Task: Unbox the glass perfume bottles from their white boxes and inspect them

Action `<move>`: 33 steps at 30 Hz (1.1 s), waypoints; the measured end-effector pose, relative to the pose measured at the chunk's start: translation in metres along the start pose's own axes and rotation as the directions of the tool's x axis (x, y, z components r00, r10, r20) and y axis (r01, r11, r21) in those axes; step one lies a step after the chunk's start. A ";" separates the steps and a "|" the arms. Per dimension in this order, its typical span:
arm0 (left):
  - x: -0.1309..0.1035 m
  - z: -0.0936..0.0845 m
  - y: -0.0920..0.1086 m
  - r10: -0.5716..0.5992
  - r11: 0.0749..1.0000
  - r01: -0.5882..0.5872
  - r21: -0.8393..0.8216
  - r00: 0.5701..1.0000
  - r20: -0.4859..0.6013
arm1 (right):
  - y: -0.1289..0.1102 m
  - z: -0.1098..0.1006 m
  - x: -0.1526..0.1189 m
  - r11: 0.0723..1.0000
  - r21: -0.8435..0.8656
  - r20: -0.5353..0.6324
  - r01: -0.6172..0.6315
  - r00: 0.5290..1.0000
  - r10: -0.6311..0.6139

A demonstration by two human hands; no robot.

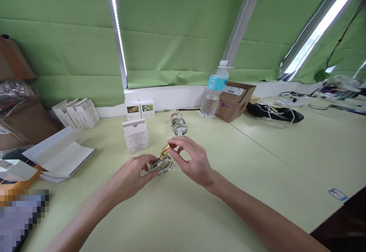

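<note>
A small, round, clear glass bottle (162, 165) with a gold neck stands on the table in front of me. My left hand (135, 171) grips its left side between thumb and fingers. Above the neck, my right hand (193, 160) pinches a gold-coloured top piece (166, 148) with a dark red end. I cannot tell whether this piece is joined to the bottle or apart from it. Just behind my right hand, more glass bottles (179, 125) of a similar look stand in a row. To their left is an upright white carton (135, 137) with small print.
Two small white boxes with pictures (140, 109) stand near the wall, with more white cartons (82, 113) farther left. White papers (65, 156) lie at the left. A water bottle (213, 93) and a brown cardboard box (234, 101) stand behind; cables and a black pouch (274, 113) are right.
</note>
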State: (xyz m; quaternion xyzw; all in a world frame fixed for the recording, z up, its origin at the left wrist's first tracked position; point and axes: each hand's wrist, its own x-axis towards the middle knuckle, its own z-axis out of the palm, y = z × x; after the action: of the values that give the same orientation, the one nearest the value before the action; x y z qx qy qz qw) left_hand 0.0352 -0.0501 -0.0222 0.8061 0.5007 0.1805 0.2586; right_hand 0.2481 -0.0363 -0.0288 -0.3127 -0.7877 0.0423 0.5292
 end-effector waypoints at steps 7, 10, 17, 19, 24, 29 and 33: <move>-0.001 0.000 0.000 0.064 0.998 -0.064 -0.020 0.998 -0.014 | -0.005 0.005 -0.003 0.996 -0.057 0.135 0.061 0.989 -0.053; -0.001 0.001 -0.001 0.072 0.997 -0.073 -0.018 0.997 -0.025 | -0.004 0.006 -0.004 0.994 -0.079 0.168 0.080 0.984 -0.066; -0.002 -0.004 0.002 0.072 0.997 -0.072 0.005 0.997 -0.030 | -0.002 0.008 -0.007 0.992 -0.084 0.209 0.097 0.975 -0.078; -0.004 -0.005 0.004 0.078 0.997 -0.078 0.013 0.995 -0.054 | -0.002 0.008 -0.007 0.995 -0.068 0.200 0.074 0.978 -0.060; -0.007 -0.004 0.006 0.139 0.989 -0.127 0.077 0.974 -0.176 | -0.006 0.011 -0.008 1.000 -0.018 0.151 0.009 0.989 -0.007; -0.005 -0.014 0.012 0.322 0.922 -0.241 0.302 0.911 -0.257 | -0.011 0.014 -0.009 0.999 -0.031 0.121 -0.034 0.992 0.038; -0.028 -0.025 0.046 0.741 0.585 -0.503 0.636 0.651 -0.166 | -0.011 0.016 -0.009 0.999 -0.046 0.110 -0.027 0.993 0.032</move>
State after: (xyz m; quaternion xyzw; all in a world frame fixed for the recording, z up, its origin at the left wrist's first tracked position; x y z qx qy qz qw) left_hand 0.0424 -0.0863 0.0248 0.9109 0.2480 0.2806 -0.1731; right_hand 0.2320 -0.0457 -0.0390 -0.3332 -0.8118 0.0499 0.4770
